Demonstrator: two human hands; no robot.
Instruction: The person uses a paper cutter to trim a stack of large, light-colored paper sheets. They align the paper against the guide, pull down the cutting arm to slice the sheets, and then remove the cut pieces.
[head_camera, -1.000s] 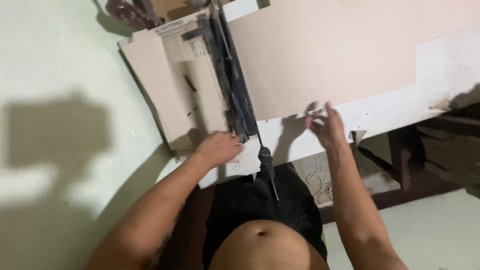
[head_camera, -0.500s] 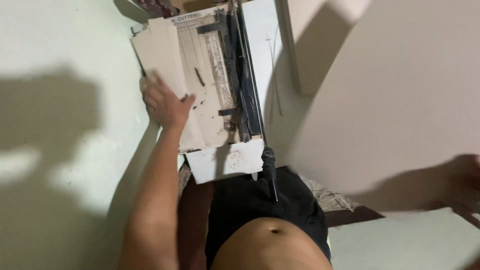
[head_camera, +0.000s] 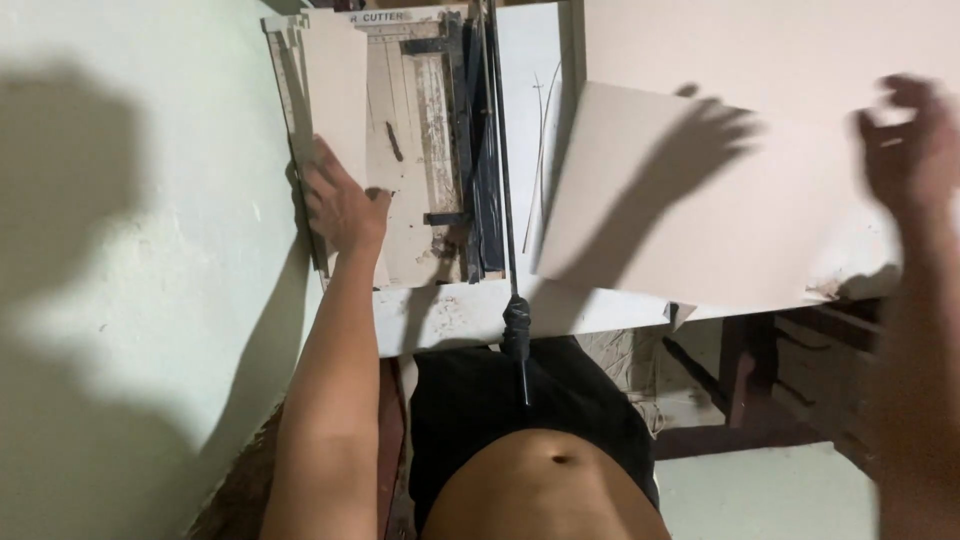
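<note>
Left hand (head_camera: 338, 205) lies flat, fingers spread, on the pale strips of card (head_camera: 335, 95) stacked along the left side of the paper cutter (head_camera: 420, 150); it presses rather than grips. We note it sits in nearly the same spot as half a second ago, whereas a second ago it rested lower, at the cutter's near corner. Nearest us, the cutter's black lever handle (head_camera: 517, 340) overhangs the tabletop (head_camera: 450, 315) edge, pointing towards the body. Right hand (head_camera: 905, 145) is raised in the air at the far right, blurred, fingers loosely curled and holding nothing that we can make out. Half a second ago it was low at the frame's right edge under a large lifted sheet; a second ago it pinched the near edge of that sheet. The large pale sheet (head_camera: 690, 220) now lies tilted on the tabletop just right of the blade arm (head_camera: 495, 140), the right hand's shadow falling across it. Farther back, another pale sheet (head_camera: 760, 45) lies beyond it.
</note>
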